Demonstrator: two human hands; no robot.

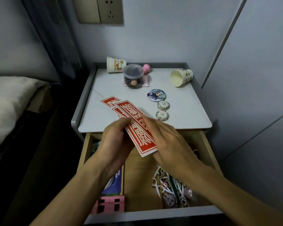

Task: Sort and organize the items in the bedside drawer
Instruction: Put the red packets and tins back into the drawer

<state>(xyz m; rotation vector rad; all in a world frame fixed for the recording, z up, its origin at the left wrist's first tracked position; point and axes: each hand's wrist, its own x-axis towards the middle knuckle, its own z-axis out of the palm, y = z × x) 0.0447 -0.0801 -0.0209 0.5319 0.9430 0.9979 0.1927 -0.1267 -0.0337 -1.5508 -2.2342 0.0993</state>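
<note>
Two hands point(114, 139) point(168, 141) grip red cards point(137, 128); beyond, three badges point(156, 95) point(163, 105) point(162, 115), two cups point(116, 64) point(181, 77)

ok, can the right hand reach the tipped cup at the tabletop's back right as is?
Probably yes: nothing stands between right hand and tipped cup; the badges lie flat, off to the side. But it grips the red cards together with the left hand.

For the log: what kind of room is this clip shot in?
Most likely a bedroom: a bed with pale bedding sits left of a nightstand, whose open drawer holds small clutter, and a wall socket is above.
</note>
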